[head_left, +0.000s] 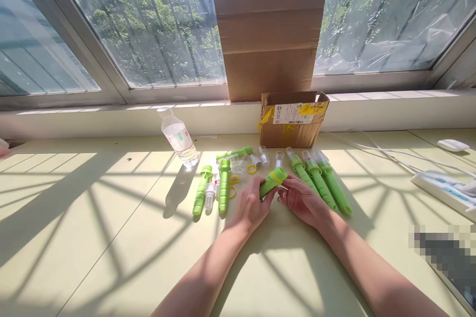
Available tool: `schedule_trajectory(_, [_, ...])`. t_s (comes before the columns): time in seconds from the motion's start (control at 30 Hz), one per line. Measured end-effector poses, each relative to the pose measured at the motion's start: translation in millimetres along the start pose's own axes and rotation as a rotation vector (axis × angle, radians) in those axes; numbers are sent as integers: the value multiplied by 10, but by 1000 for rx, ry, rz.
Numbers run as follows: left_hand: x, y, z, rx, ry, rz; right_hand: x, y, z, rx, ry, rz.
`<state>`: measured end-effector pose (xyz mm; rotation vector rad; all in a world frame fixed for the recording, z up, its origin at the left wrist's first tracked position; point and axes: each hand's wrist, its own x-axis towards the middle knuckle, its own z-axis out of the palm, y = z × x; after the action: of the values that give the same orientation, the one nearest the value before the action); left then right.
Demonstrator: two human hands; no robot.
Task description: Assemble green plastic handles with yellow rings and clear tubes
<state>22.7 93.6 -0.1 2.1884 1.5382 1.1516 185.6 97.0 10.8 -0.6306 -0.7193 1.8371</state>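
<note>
My left hand (250,204) is closed around a green plastic tube (268,185) with a threaded neck, its neck pointing up and to the right. Around that neck sits a yellow ring (279,174). My right hand (303,200) has curled fingers, with the fingertips pinched at the ring's lower edge. To the left lie two loose green tubes (224,185) with a clear ribbed cap (209,196) between them. Several loose yellow rings (251,169) and clear caps (263,156) are scattered behind my hands. Right of them, three green tubes with clear caps (323,185) lie side by side.
A water bottle (180,139) stands at the back left. An open cardboard box (292,121) is against the window ledge. At the right are a white power strip (444,190), cables, a small white object (452,145) and a pixelated dark object (448,260).
</note>
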Motion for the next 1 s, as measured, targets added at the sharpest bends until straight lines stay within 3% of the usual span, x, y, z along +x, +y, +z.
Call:
schedule_trajectory(0.33, [19, 57, -90, 34, -113, -54, -11, -8, 22, 32, 51, 2])
schedule_trajectory(0.67, [35, 35, -81, 48, -148, 26, -6, -11, 19, 59, 58, 0])
schedule_trajectory(1.0, [45, 79, -135, -81, -227, 11, -21, -27, 43, 13, 30, 6])
